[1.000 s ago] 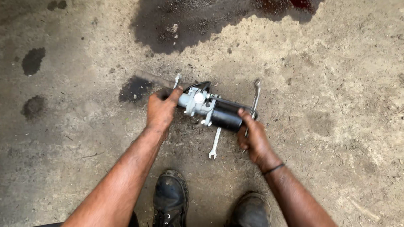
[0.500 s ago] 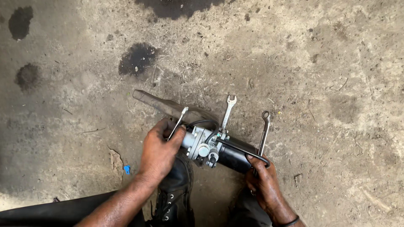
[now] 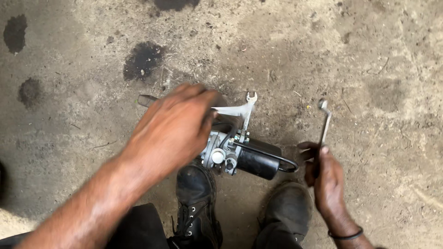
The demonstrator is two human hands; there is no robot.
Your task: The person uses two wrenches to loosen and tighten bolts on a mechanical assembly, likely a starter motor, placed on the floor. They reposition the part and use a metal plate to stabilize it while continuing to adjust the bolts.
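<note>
Stained concrete floor (image 3: 369, 55). Motor (image 3: 244, 157) lies by boots (image 3: 196, 193), long axis left-right. Left hand (image 3: 173, 127) over its left end, blurred, grip unclear. Right hand (image 3: 325, 177) fisted round wrench (image 3: 324, 122), just right of motor.

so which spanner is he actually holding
The right-side spanner, gripped in the right hand. The other spanner lies on the ground behind the motor.

Bare floor (image 3: 369, 55) lies open all round; only the motor unit (image 3: 244, 154) and boots (image 3: 196, 198) obstruct.
</note>
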